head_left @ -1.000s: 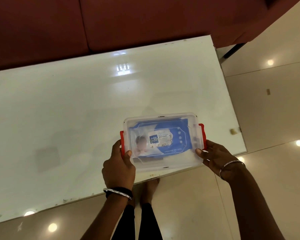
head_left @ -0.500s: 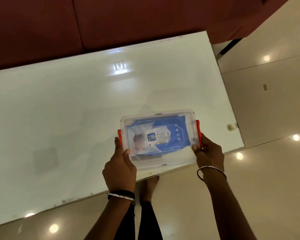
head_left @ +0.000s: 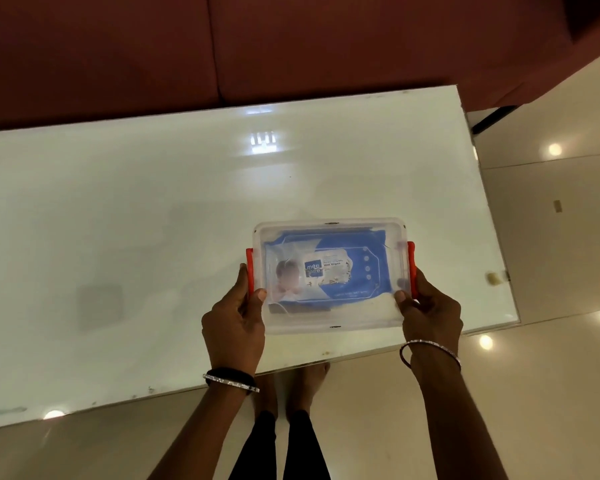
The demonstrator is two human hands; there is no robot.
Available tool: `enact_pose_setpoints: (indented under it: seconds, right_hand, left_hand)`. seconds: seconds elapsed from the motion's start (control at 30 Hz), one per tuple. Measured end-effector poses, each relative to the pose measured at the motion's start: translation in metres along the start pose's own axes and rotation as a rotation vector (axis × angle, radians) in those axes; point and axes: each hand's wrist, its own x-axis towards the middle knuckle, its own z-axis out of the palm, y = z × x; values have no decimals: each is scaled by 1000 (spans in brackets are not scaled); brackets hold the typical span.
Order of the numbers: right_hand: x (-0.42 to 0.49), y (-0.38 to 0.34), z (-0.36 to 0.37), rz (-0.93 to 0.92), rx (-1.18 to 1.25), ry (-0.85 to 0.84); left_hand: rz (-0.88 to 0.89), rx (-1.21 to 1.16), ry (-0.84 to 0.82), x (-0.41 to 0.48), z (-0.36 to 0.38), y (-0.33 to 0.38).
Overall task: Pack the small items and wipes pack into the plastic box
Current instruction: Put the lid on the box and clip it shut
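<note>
A clear plastic box (head_left: 333,320) with a see-through lid and a red clip on each short side sits near the front edge of the white table (head_left: 118,220). Through the lid shows a blue wipes pack (head_left: 329,268) lying flat inside. Small items under the pack cannot be made out. My left hand (head_left: 234,327) grips the box's left end, thumb on the lid by the red clip. My right hand (head_left: 430,313) grips the right end, thumb on the lid's near right corner.
A dark red sofa (head_left: 291,46) runs along the table's far side. Glossy tiled floor (head_left: 551,237) lies to the right and in front. My feet (head_left: 291,386) stand under the table's front edge.
My right hand has come in from an open reach and closed on the box's right end. The lidded box has stayed in about the same spot on the table.
</note>
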Motion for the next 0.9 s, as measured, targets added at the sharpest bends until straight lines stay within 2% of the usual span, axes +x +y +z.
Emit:
enact_pose_setpoints:
  seconds: [0.23,0.43,0.9]
  right_hand:
    - [-7,-54,53,-106,13,-100]
    - [-2,-82,85,-142,1,-141]
    - [1,-90,105,-115,-102,-171]
  left_hand:
    - [7,-34,150,39,-41,-21]
    - [17,-20,211,73,-53,-31]
    - [71,40,198,96,-56,-50]
